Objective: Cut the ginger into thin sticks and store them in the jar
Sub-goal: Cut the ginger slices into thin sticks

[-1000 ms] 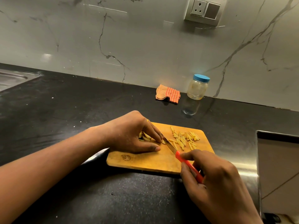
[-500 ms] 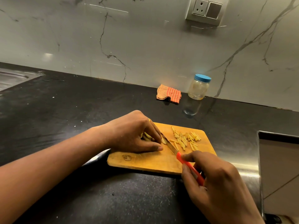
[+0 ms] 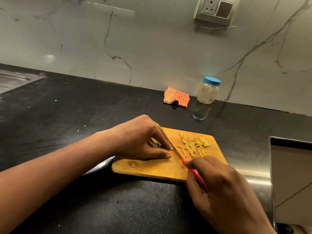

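While the left hand [image 3: 141, 141] curls over a small clump of ginger [image 3: 154, 142] on the cutting board [image 3: 152, 169], its fingertips press the pieces down and its thumb lies flat along the wood in front of them. A thin ring [image 3: 157, 125] shows on one finger. The right hand [image 3: 224, 188] is wrapped round the red handle of a knife [image 3: 177, 152], forefinger bent near where the handle meets the blade. The blade runs up and to the left, with its tip right against the left fingertips and the end of the ginger.

Just to the right of the blade, a loose heap of pale yellow ginger sticks [image 3: 194, 144] lies spread over the far right part of the board, with a few strays near the knife edge. The wooden board sits flat on the black speckled counter [image 3: 67, 115], its near edge close to the right wrist.

Farther back, against the grey marbled wall [image 3: 152, 39], the jar [image 3: 207, 92] stands upright with its blue lid [image 3: 212, 81] on, well apart from the board; what it holds I cannot tell. Just left of it lies a folded orange checked cloth [image 3: 176, 97]. A steel sink [image 3: 13, 80] shows at the far left, a wall socket [image 3: 216, 9] high on the wall, and a pale panel [image 3: 290, 174] stands at the right edge.
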Demonstrator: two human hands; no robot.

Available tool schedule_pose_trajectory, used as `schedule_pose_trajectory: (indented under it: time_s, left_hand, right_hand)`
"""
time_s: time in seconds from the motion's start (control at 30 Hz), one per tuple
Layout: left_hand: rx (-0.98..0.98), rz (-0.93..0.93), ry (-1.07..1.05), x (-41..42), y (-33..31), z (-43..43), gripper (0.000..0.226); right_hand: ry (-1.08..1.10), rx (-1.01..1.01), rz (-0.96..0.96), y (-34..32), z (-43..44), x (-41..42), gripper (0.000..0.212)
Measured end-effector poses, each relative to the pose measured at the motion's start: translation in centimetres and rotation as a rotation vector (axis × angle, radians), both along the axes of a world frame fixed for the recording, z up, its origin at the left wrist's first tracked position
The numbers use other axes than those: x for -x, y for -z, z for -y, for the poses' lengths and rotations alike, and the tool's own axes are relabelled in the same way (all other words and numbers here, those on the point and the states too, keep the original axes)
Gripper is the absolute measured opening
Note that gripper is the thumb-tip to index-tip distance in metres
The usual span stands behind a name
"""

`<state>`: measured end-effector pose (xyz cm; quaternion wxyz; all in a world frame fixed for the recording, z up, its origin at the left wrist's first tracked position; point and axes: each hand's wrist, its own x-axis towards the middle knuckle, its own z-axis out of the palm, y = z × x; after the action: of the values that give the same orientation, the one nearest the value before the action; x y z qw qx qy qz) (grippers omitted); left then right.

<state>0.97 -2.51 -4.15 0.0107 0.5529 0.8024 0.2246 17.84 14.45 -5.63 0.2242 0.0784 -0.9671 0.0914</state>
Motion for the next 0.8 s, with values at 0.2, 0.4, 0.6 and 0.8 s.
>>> schedule_pose_trajectory:
  time_s: [0.2,0.4,0.6,0.8]
  left_hand:
    - [-0.004,0.030,-0.021,0.0,0.1,0.0,0.030]
    - [-0.023,0.036,-0.011,-0.1,0.1,0.1,0.031]
    - [-0.030,0.023,0.012,-0.1,0.1,0.1,0.028]
    - [-0.029,0.026,0.026,0.1,0.2,0.3,0.028]
  right_hand:
    - [-0.005,0.007,-0.068,-0.4,-1.2,-1.3,0.028]
    - [0.017,0.068,-0.106,-0.9,-1.0,-1.5,0.020]
    - [0.004,0.084,-0.080,-0.7,-0.1,-0.8,0.019]
    - [0.020,0.088,-0.073,-0.6,0.2,-0.6,0.020]
